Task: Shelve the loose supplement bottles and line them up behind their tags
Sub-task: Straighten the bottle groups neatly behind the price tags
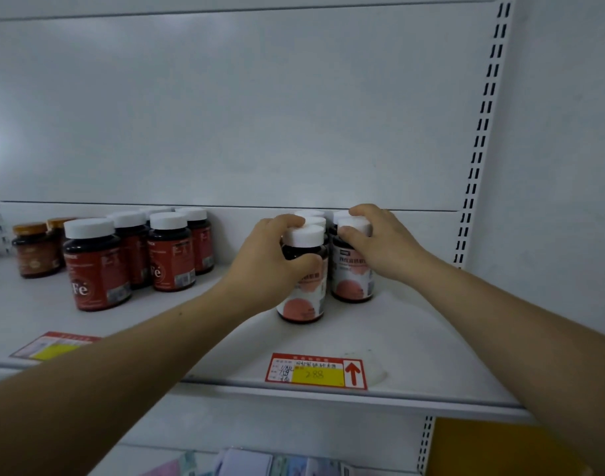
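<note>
The left hand (270, 259) is gripping a dark round plastic bottle with white cap and pink label (302, 304), and the right hand (380, 242), just beside, is gripping a same bottle (352, 280) on the white metal shelf (414, 338).

Looked like a shop or pharmacy: white metal shelf (414, 338) on slotted uprights (479, 139), red-and-yellow price tags (316, 371) at its front edge, identical supplement bottles (94, 266) in rows.
</note>
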A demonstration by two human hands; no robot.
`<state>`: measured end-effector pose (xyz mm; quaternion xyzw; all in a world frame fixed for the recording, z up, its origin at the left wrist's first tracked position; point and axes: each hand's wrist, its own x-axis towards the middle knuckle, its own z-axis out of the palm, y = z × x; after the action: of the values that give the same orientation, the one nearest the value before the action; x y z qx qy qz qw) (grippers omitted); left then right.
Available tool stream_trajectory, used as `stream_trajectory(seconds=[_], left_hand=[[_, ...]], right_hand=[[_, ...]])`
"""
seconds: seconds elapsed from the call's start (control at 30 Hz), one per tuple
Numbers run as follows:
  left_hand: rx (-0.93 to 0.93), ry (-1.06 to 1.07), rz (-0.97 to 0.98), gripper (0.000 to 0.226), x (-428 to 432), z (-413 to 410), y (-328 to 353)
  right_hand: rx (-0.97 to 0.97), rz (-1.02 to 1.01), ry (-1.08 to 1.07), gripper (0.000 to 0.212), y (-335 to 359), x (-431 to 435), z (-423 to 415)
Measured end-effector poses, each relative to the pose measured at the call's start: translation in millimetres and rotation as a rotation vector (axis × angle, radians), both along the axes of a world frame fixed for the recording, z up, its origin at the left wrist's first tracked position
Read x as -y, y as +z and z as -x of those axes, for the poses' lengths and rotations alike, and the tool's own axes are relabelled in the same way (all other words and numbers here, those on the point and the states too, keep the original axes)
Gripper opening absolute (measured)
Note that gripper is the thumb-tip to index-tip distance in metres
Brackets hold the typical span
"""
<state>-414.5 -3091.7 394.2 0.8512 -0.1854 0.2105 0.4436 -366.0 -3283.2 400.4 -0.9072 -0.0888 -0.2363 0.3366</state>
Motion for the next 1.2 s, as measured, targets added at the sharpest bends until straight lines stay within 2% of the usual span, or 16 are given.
stream_trajectory(seconds=[0.2,0.53,0.73,0.9,0.97,1.07,1.2], left_hand=[[-0.132,-0.145,-0.010,0.079,-9,4,-10],[-0.150,-0.127,0.022,0.103,-8,4,-16],[-0.091,-0.185,0.044,0.081,-3,1,-19],[-0.138,-0.241,0.038,0.073,-5,-3,-19],[-0.196,-0.285,0.069,0.073,-7,-7,-17],[-0.304,-0.323,0.137,0.085,-8,-13,-14],[-0.310,-0.327,0.141,0.079,-9,-17,-17]], right_hand=[[0.036,-0.050,0.015,0.045,-1,3,1],[0.043,-0.075,-0.009,0.048,-2,3,5],[0.074,-0.049,-0.050,0.049,-3,3,4],[0.052,-0.056,-0.021,0.049,-5,2,3],[0.034,-0.095,-0.012,0.055,-5,2,2],[-0.054,-0.203,0.029,0.065,-3,2,3],[-0.102,-0.233,0.062,0.055,-7,1,5]])
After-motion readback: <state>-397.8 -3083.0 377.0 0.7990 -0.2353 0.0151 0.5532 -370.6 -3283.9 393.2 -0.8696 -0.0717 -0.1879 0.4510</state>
